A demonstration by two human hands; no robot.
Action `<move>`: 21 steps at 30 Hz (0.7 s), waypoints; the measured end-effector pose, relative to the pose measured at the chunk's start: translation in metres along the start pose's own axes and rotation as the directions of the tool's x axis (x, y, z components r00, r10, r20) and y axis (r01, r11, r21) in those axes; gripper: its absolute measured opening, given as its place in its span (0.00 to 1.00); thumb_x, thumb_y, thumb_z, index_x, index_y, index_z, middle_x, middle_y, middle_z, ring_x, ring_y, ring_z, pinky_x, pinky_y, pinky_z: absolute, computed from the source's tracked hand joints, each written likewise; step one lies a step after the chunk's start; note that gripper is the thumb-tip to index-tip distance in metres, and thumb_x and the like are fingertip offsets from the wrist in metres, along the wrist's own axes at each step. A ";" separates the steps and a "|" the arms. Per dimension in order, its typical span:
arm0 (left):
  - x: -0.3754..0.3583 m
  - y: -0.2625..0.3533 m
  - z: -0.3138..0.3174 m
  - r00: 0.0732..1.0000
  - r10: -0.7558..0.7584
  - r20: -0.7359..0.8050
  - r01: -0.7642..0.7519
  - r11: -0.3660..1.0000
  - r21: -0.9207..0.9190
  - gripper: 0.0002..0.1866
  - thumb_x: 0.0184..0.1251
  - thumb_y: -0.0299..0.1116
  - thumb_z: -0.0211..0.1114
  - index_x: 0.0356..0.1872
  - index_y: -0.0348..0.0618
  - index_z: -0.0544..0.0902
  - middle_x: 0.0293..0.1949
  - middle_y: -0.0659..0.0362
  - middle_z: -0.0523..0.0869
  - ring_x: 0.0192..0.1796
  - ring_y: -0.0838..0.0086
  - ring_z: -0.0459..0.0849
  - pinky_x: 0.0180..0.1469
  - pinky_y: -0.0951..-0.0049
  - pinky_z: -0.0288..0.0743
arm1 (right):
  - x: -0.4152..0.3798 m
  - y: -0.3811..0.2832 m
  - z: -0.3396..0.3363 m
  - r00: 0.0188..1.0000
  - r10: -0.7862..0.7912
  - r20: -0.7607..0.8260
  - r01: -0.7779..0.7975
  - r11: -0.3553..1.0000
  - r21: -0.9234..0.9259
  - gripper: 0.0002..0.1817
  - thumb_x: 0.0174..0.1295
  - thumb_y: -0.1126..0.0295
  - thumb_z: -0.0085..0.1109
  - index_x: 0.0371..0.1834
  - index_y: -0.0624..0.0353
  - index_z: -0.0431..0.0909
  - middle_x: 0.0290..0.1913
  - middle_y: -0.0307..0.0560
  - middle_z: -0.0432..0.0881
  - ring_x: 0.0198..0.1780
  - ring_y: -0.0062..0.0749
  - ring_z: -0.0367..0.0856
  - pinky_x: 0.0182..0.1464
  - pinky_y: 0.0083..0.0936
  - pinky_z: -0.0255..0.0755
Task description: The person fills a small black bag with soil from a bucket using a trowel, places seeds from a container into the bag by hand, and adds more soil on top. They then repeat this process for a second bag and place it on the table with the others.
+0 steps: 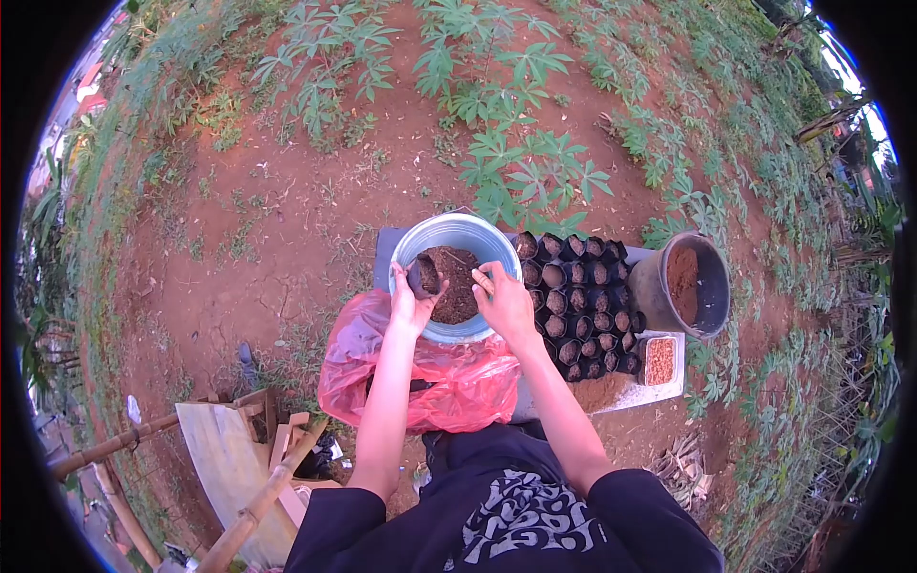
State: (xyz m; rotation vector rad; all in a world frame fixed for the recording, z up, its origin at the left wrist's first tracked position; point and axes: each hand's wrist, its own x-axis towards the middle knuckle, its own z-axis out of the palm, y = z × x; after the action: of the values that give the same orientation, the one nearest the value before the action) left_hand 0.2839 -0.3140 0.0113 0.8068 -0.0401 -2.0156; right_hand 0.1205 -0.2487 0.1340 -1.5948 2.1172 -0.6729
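My left hand point(413, 301) is closed around a small black plastic seedling bag point(426, 276), tilted over the light blue bucket point(411, 250). Dark crumbly soil point(458, 279) lies inside this bucket. My right hand point(503, 301) is over the bucket's right side, its fingers curled in near the soil. A short tan piece shows at those fingers, too small to name. Below the bucket spreads a red plastic bag point(458, 382), with something dark partly showing in it.
Rows of soil-filled black seedling bags point(578, 301) stand right of the bucket. Beyond them are a dark bucket point(714, 286) with brown soil and a small container of tan grains point(658, 361). Bamboo poles point(258, 516) stand lower left; leafy plants point(497, 57) grow ahead.
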 end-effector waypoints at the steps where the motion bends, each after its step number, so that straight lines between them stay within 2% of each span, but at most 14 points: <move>1: 0.001 0.000 -0.001 1.000 -0.018 -0.008 0.018 1.000 -0.023 0.34 0.76 0.65 0.44 0.60 0.42 0.74 0.51 0.53 0.83 0.51 0.62 0.84 0.57 0.52 0.83 | -0.003 0.008 0.003 0.999 0.019 0.041 -0.018 0.999 -0.037 0.18 0.60 0.66 0.65 0.53 0.56 0.75 0.41 0.56 0.85 0.44 0.56 0.85 0.46 0.47 0.79; 3: 0.004 0.001 -0.004 0.998 -0.052 -0.024 0.050 0.996 -0.068 0.32 0.77 0.64 0.44 0.61 0.44 0.73 0.50 0.54 0.82 0.51 0.62 0.84 0.56 0.50 0.83 | -0.011 0.019 0.006 0.991 0.059 0.121 -0.046 0.993 -0.110 0.21 0.58 0.66 0.66 0.54 0.57 0.75 0.44 0.56 0.84 0.48 0.55 0.84 0.49 0.46 0.79; 4: 0.005 0.002 -0.006 0.996 -0.085 -0.019 0.083 0.991 -0.103 0.30 0.77 0.62 0.47 0.58 0.44 0.74 0.48 0.53 0.83 0.50 0.62 0.85 0.56 0.50 0.83 | -0.014 0.022 0.007 0.987 0.074 0.146 -0.049 0.985 -0.167 0.28 0.55 0.64 0.70 0.59 0.58 0.74 0.52 0.55 0.81 0.56 0.53 0.80 0.57 0.44 0.76; 7: -0.001 0.002 0.006 0.984 -0.178 0.016 0.178 0.970 -0.164 0.24 0.76 0.55 0.54 0.51 0.43 0.77 0.44 0.52 0.85 0.49 0.60 0.85 0.56 0.51 0.82 | -0.021 0.015 0.001 0.983 -0.172 0.066 0.171 0.985 0.020 0.35 0.50 0.65 0.75 0.63 0.58 0.73 0.60 0.55 0.75 0.60 0.50 0.78 0.63 0.42 0.73; 8: -0.008 -0.002 0.012 0.978 -0.204 0.037 0.207 0.966 -0.155 0.21 0.75 0.53 0.57 0.48 0.43 0.78 0.42 0.52 0.85 0.49 0.60 0.86 0.56 0.51 0.82 | -0.023 0.010 -0.004 0.978 -0.167 0.127 0.143 0.973 0.181 0.41 0.46 0.66 0.78 0.67 0.57 0.70 0.64 0.54 0.71 0.60 0.49 0.77 0.65 0.40 0.71; 9: -0.014 -0.006 0.019 0.971 -0.233 0.057 0.238 0.960 -0.144 0.19 0.74 0.50 0.59 0.45 0.42 0.79 0.41 0.52 0.85 0.48 0.59 0.86 0.56 0.52 0.82 | -0.023 0.005 -0.007 0.976 -0.169 0.135 0.139 0.969 0.207 0.41 0.47 0.67 0.77 0.67 0.58 0.70 0.63 0.55 0.71 0.62 0.49 0.76 0.66 0.39 0.71; 10: -0.013 -0.009 0.021 0.972 -0.230 0.046 0.234 0.953 -0.192 0.15 0.75 0.44 0.55 0.40 0.42 0.81 0.40 0.52 0.87 0.48 0.59 0.86 0.57 0.53 0.82 | -0.023 0.002 -0.007 0.975 -0.170 0.144 0.134 0.963 0.232 0.41 0.48 0.67 0.77 0.67 0.60 0.69 0.63 0.55 0.72 0.65 0.48 0.74 0.67 0.38 0.71; 13: 0.001 -0.008 0.012 0.989 -0.147 -0.033 0.128 0.936 -0.327 0.16 0.75 0.41 0.49 0.39 0.41 0.81 0.41 0.52 0.87 0.48 0.59 0.86 0.57 0.53 0.82 | -0.024 0.000 -0.013 0.979 -0.103 0.175 0.045 0.952 0.304 0.41 0.49 0.69 0.77 0.69 0.61 0.67 0.63 0.56 0.72 0.67 0.48 0.74 0.68 0.36 0.71; 14: 0.004 -0.009 0.010 0.982 -0.158 -0.102 0.122 0.949 -0.292 0.18 0.75 0.40 0.44 0.40 0.40 0.81 0.41 0.52 0.87 0.48 0.59 0.86 0.57 0.54 0.82 | -0.024 0.001 -0.015 0.982 -0.085 0.171 0.028 0.949 0.315 0.41 0.50 0.68 0.76 0.69 0.60 0.68 0.63 0.56 0.72 0.66 0.48 0.75 0.68 0.36 0.71; 18: -0.003 -0.009 0.011 0.976 -0.209 0.066 0.219 0.911 -0.350 0.21 0.76 0.43 0.43 0.44 0.38 0.81 0.41 0.52 0.87 0.47 0.60 0.86 0.57 0.54 0.82 | -0.029 0.011 -0.013 0.984 -0.081 0.159 0.039 0.967 0.252 0.39 0.52 0.65 0.75 0.68 0.58 0.68 0.63 0.57 0.74 0.65 0.50 0.76 0.67 0.38 0.71; 21: -0.002 -0.023 0.014 0.976 -0.216 -0.040 0.191 0.924 -0.330 0.22 0.76 0.44 0.43 0.43 0.38 0.81 0.40 0.52 0.87 0.47 0.59 0.86 0.55 0.54 0.83 | -0.033 0.020 -0.009 0.984 -0.103 0.147 0.062 0.964 0.258 0.38 0.53 0.63 0.75 0.67 0.57 0.70 0.62 0.57 0.75 0.64 0.52 0.76 0.66 0.40 0.71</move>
State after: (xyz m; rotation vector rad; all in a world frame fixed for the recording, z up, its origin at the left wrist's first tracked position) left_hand 0.2593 -0.3033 0.0153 0.6956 0.4264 -2.1086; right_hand 0.1092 -0.2108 0.1304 -1.5472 1.7809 -0.7807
